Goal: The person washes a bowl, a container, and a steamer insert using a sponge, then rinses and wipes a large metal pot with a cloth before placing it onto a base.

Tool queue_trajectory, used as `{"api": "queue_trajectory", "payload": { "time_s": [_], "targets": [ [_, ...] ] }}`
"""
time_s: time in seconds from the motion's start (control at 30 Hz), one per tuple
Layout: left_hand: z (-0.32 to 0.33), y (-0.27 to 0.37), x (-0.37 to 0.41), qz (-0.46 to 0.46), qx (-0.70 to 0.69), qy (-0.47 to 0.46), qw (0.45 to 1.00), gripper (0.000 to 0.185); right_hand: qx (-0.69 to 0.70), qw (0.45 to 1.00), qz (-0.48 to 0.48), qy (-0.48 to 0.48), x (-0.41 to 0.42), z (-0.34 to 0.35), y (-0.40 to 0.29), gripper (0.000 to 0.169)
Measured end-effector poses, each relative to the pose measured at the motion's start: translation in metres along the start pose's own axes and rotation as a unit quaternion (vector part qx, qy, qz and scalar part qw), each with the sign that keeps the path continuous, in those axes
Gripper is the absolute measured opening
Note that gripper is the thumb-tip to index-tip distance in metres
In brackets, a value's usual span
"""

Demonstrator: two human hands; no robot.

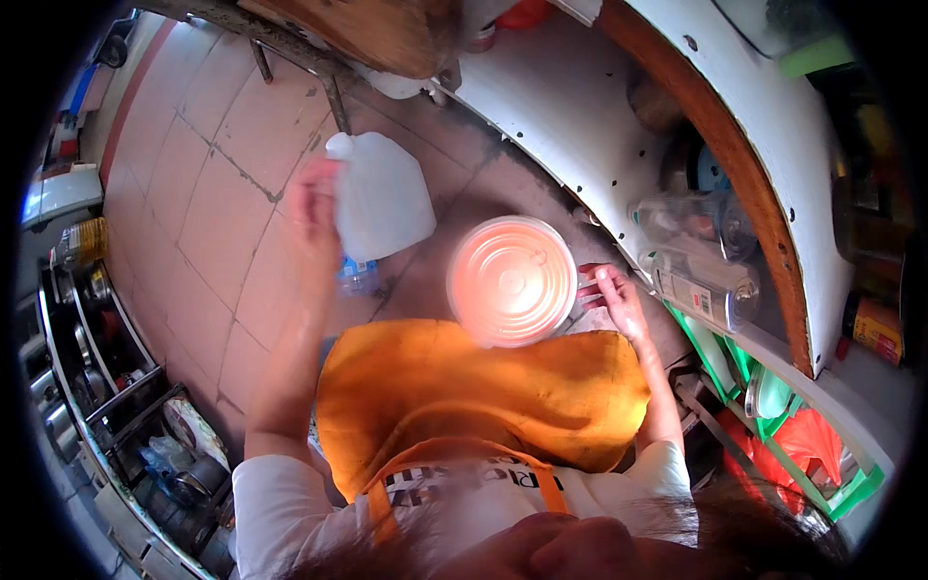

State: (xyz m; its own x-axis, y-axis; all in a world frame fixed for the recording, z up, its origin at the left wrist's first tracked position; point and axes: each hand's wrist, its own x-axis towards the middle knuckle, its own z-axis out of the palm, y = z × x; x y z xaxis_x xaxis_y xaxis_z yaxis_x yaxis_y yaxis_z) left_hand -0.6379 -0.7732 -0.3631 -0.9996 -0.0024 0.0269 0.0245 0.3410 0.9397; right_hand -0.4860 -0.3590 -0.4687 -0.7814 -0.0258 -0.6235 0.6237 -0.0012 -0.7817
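Observation:
My left hand (315, 199), blurred, is at the left side of a whitish plastic jug (384, 196) with a white cap; whether it grips the jug does not show. A round tub with a ringed translucent lid (512, 281) glows pinkish orange in front of my lap. At its right edge, the fingers of my right hand (612, 290) are bent around a small tab or handle. Below the jug, a clear plastic bottle with a blue label (357, 275) is partly hidden. An orange apron (478, 384) covers my lap.
Clear plastic bottles (696, 290) lie in a white shelf unit with a brown edge (732, 167) on the right. A metal rack (109, 406) with pots is at lower left. A red plastic bag (805, 449) sits at lower right. Metal legs (335, 105) stand on the tiled floor (210, 210).

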Motion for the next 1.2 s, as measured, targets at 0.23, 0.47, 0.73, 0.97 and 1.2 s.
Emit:
{"api": "queue_trajectory", "payload": {
  "time_s": [0.23,0.47,0.73,0.97,1.2],
  "targets": [
    [0.102,-0.116,-0.077,-0.508,-0.396,-0.007,0.765,0.051,0.029,0.982,0.184,0.034,-0.002,0.039,0.072,0.047],
    [0.147,-0.135,-0.11,-0.507,-0.509,-0.124,0.685,0.037,0.047,0.991,0.123,0.035,0.003,0.054,0.072,0.041],
    [0.131,-0.059,-0.113,-0.344,-0.495,-0.152,0.784,0.047,0.023,0.999,0.027,0.01,-0.007,0.066,0.031,0.036],
    [0.092,0.031,-0.091,-0.239,-0.409,-0.169,0.864,0.047,-0.048,0.998,-0.003,-0.042,-0.046,0.051,-0.096,0.034],
    [0.106,0.065,-0.019,-0.291,-0.481,-0.168,0.81,0.042,0.021,0.992,-0.124,0.029,-0.032,0.042,-0.148,0.032]
  ]
}}
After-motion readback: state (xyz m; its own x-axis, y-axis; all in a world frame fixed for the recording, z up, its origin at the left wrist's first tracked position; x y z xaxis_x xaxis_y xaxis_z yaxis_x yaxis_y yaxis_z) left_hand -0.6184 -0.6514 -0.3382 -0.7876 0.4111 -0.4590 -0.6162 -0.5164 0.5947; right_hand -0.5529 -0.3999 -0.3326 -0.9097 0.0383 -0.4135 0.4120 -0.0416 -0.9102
